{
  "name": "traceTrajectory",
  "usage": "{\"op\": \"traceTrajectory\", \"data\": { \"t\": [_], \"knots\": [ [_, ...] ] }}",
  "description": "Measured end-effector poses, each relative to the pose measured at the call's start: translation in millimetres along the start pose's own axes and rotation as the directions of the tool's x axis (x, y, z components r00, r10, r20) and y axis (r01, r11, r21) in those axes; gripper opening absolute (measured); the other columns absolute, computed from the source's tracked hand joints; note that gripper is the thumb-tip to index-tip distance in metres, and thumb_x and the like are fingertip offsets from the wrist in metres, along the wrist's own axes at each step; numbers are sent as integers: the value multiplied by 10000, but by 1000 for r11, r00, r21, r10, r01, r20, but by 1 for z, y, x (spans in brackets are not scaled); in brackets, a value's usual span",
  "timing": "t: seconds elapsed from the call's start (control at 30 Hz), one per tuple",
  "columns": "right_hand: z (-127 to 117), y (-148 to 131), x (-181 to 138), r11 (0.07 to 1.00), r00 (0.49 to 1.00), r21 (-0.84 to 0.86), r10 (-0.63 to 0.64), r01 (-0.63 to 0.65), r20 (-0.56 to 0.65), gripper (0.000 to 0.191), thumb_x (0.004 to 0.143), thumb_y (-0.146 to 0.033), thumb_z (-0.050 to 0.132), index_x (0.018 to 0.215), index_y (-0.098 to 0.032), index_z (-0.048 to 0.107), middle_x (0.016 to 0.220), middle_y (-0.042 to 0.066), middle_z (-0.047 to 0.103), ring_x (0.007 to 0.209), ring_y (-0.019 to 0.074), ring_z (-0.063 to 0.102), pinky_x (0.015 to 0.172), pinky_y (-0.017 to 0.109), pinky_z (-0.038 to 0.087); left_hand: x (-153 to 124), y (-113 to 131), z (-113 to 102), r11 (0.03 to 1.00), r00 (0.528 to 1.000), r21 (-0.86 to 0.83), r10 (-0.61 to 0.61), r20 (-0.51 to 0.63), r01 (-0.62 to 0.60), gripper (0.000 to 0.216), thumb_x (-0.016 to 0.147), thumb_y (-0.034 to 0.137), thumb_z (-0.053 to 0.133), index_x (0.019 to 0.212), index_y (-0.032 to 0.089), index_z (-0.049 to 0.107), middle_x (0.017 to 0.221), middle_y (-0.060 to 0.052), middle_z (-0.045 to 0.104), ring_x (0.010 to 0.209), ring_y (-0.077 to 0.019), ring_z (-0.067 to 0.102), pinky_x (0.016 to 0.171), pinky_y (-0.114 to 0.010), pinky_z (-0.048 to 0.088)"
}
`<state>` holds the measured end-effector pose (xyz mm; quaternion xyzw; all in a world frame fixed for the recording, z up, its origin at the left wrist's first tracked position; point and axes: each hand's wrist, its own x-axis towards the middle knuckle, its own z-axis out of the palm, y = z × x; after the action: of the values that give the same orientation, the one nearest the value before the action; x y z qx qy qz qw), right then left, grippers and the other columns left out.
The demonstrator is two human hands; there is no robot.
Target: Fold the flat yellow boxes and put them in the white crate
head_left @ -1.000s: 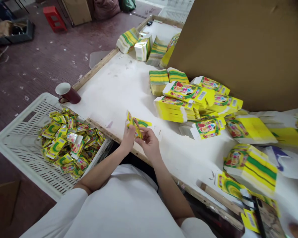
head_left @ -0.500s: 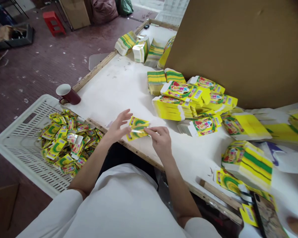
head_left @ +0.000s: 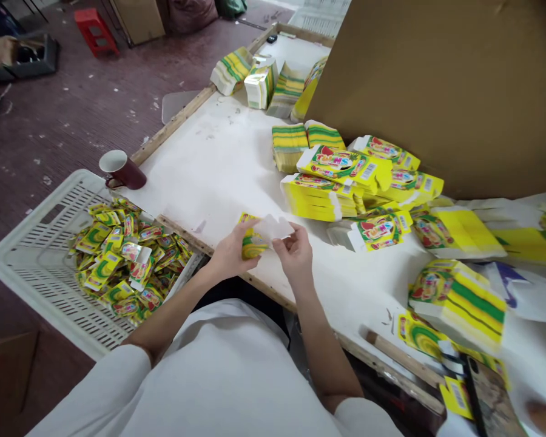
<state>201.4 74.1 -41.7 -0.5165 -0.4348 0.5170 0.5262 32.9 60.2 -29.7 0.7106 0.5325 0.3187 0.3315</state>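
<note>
Left hand [head_left: 230,254] holding yellow carton [head_left: 251,246] (fingers spread earlier), white card [head_left: 273,227] now showing

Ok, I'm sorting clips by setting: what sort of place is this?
Probably a packing workshop: stacks of printed cartons lie on a table, and a crate beside it holds a heap of yellow packs.

Maroon mug [head_left: 133,175], white inside, upright at left edge of tabletop [head_left: 200,158]. Small black object [head_left: 272,38] near far end. Large brown cardboard sheet [head_left: 446,97] rising over right side. Phone [head_left: 492,385], patterned back, lower right. Reddish floor [head_left: 104,103] beyond: red stool [head_left: 94,30], grey bin [head_left: 45,57], dark sack [head_left: 191,13] beside green sack [head_left: 232,6].
</note>
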Motion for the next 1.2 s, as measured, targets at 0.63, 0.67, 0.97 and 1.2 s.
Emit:
{"op": "traceTrajectory", "data": {
  "t": [0.63,0.67,0.97,1.2],
  "knots": [
    [7,14,0,969,960,158,148,-188,238,516,726,-583,759,1087,-222,687,1032,65,756,970,259,716,902,433,585,0,14,6,998,991,70,-1,137,-8,582,651,204,623,1197,217,419,1000,-63,612,825,-240,644,729,-349,495],
    [6,15,0,981,963,118,119,-151,241,562,736,-614,739,1138,-226,674,1074,73,752,1004,269,710,917,447,580,0,13,5,997,987,80,-21,157,9,592,651,200,619,1207,216,418,1017,-66,614,830,-243,648,738,-354,500],
    [5,18,-22,886,880,-332,-151,322,451,678,923,-368,595,1546,-254,354,1556,124,449,1465,284,389,1193,497,354,4,-9,6,999,985,19,44,166,-48,704,673,195,687,1315,180,400,1320,-181,497,1137,-308,601,966,-447,502],
    [-7,28,-5,945,938,-252,-121,209,326,764,873,-406,684,1547,-276,349,1555,115,457,1343,291,545,1044,445,531,0,-6,-1,966,995,247,-84,47,70,601,710,259,745,1236,177,466,1170,-138,593,1095,-324,622,911,-469,522]
  ]
}}
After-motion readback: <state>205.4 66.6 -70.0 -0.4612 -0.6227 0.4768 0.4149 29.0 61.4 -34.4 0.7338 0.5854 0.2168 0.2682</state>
